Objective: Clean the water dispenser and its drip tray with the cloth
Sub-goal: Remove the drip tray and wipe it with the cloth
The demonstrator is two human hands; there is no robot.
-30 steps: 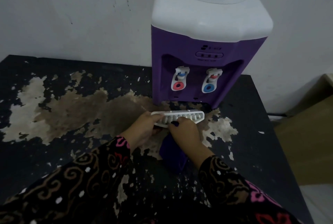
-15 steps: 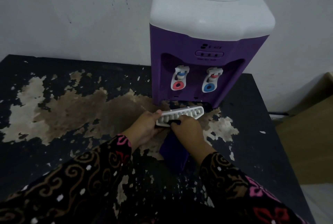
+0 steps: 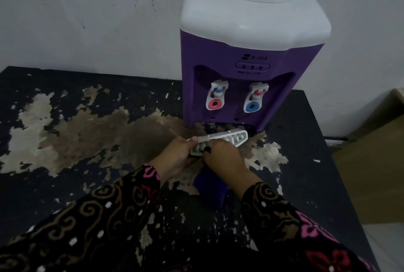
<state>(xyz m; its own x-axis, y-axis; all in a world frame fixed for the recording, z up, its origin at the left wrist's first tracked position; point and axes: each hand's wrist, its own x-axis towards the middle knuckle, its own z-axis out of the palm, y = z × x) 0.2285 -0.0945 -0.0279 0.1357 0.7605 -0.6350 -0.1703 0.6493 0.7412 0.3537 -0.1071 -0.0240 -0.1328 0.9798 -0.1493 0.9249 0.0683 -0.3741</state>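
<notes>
Before dispenser: tray in hands, cloth beneath.

A black-coated table with a badly peeled top is seen, backed against a pale wall. The dark coating is flaked away in a wide patch from 9 o'clock across to the centre, where brown and cream underlayers are exposed, and smaller chips are scattered toward 6 o'clock. A purple plastic water dispenser with a white top is stood upright on the table at about 1 o'clock, its back close to the wall. A dark purple cloth is seen just below the centre, over the edge of the peeled area; whether it is rested on the table cannot be told.
</notes>
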